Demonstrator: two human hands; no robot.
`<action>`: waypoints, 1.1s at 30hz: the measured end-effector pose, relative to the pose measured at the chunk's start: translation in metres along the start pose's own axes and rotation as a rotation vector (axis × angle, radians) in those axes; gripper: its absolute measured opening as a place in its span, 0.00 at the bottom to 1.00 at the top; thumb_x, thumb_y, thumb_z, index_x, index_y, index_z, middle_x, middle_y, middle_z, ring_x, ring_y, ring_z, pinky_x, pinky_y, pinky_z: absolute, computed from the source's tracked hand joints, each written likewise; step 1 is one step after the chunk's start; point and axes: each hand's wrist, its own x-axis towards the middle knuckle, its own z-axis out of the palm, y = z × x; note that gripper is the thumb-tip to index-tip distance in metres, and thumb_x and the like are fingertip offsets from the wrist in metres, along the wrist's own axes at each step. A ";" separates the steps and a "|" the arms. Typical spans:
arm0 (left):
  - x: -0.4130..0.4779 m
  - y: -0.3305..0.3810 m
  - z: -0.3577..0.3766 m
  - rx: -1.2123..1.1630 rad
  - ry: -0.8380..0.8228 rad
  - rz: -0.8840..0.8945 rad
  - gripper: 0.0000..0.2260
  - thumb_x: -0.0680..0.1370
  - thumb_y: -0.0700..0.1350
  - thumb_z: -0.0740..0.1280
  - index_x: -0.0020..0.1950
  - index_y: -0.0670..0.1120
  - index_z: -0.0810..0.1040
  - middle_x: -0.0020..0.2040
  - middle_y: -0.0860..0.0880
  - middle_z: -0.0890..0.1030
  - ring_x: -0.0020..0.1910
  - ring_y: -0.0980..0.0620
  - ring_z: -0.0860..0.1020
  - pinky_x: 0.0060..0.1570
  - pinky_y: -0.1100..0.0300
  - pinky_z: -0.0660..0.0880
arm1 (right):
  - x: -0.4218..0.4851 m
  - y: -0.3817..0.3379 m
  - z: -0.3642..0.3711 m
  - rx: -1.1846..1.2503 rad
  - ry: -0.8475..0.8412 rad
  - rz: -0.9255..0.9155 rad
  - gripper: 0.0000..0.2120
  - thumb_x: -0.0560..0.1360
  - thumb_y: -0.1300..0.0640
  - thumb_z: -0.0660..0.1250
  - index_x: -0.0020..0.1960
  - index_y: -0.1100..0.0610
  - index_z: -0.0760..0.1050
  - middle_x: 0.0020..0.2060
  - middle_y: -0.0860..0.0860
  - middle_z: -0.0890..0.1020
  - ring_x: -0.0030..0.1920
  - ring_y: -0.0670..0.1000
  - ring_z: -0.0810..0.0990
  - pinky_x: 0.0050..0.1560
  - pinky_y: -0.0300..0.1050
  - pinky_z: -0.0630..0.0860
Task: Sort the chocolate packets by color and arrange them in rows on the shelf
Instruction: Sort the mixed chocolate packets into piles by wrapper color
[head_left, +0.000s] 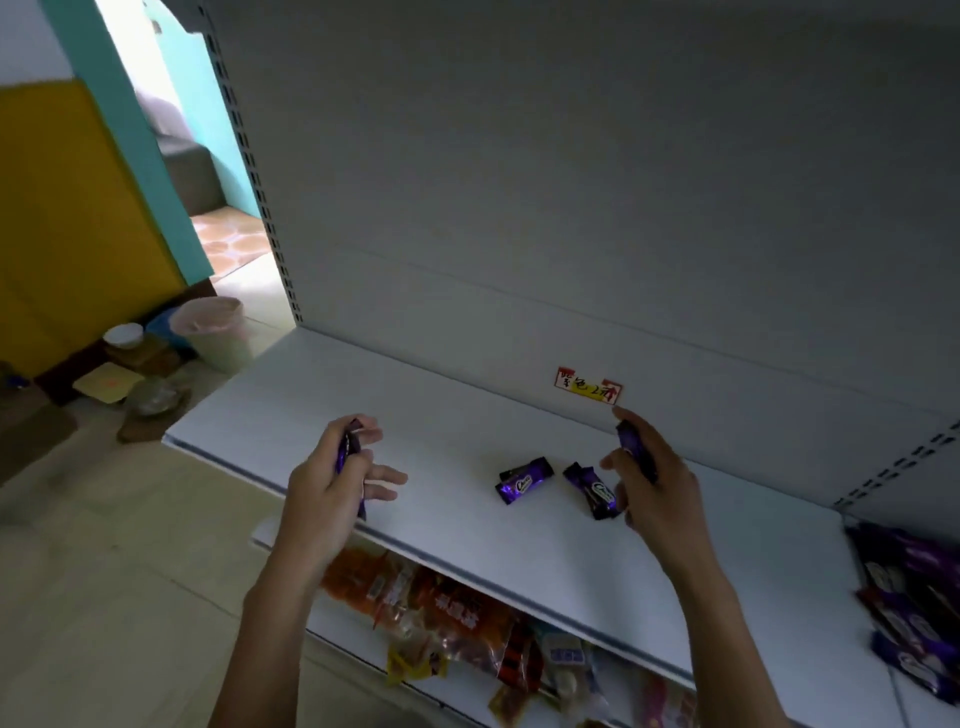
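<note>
Two purple chocolate packets lie on the white shelf (395, 395): one (523, 479) left of centre, another (593, 488) just beside my right hand. My left hand (332, 480) grips a purple packet (347, 448) above the shelf's front left part, with some fingers stretched out. Over the shelf, below the label (588, 385), my right hand (655, 475) holds another purple packet (635, 448) upright. A heap of purple packets (906, 597) lies on the shelf at the far right.
The lower shelf (636, 693) holds orange and red snack bags (447, 603). Left of the shelving, on the floor, stand a pale bin (215, 332), a jar (124, 338) and small clutter. The grey back panel (571, 182) rises behind the shelf.
</note>
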 end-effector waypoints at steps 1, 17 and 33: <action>0.008 0.001 -0.004 0.023 -0.049 0.005 0.12 0.80 0.36 0.54 0.55 0.49 0.72 0.52 0.49 0.78 0.37 0.47 0.82 0.35 0.61 0.78 | -0.001 -0.003 0.006 0.019 0.018 0.013 0.20 0.77 0.63 0.58 0.64 0.46 0.70 0.41 0.55 0.81 0.25 0.47 0.73 0.23 0.36 0.69; 0.055 -0.029 0.027 0.328 -0.473 0.007 0.18 0.78 0.42 0.61 0.66 0.57 0.65 0.44 0.54 0.74 0.37 0.57 0.72 0.35 0.68 0.66 | -0.010 0.031 0.018 -0.168 0.214 0.197 0.21 0.73 0.66 0.65 0.64 0.53 0.72 0.51 0.45 0.76 0.48 0.45 0.74 0.37 0.19 0.67; 0.064 -0.100 0.109 0.344 -0.509 -0.026 0.24 0.73 0.40 0.69 0.68 0.47 0.66 0.50 0.50 0.77 0.45 0.57 0.76 0.37 0.74 0.69 | 0.033 0.091 0.038 -0.243 0.006 0.246 0.27 0.69 0.69 0.67 0.66 0.53 0.70 0.53 0.52 0.78 0.44 0.45 0.75 0.36 0.21 0.68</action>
